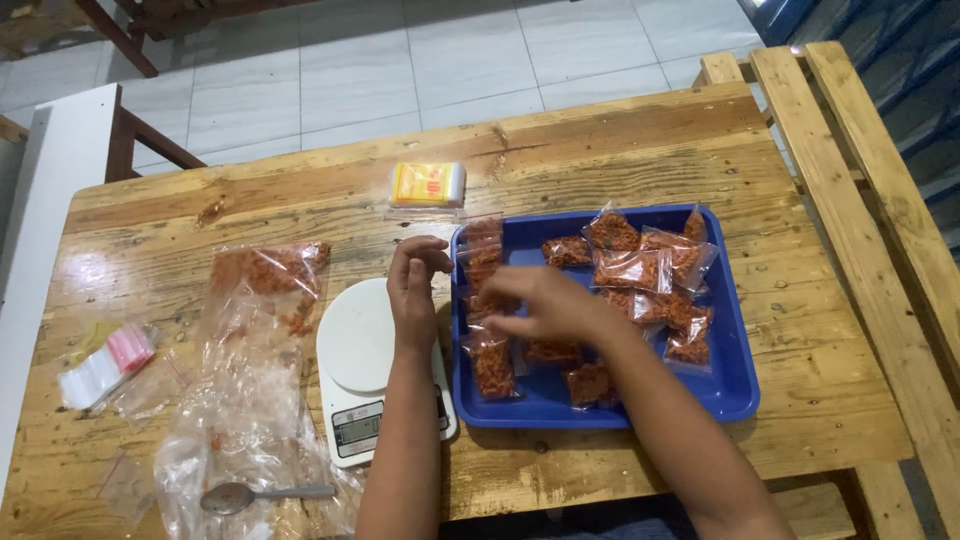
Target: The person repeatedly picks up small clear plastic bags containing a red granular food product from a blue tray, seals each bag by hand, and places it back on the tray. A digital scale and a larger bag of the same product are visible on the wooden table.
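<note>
Clear packets of orange-red snack, lined along blue tray's left edge

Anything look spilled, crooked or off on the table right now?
Nothing spilled. The small snack packets lie jumbled in the blue tray, and the big clear bag lies crumpled left of the scale, a spoon resting on it.

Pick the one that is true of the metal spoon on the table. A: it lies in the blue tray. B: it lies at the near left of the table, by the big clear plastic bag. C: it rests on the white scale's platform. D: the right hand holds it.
B: the spoon lies on the wooden table beside the big clear plastic bag, left of the white scale and away from the blue tray and both hands.
</note>
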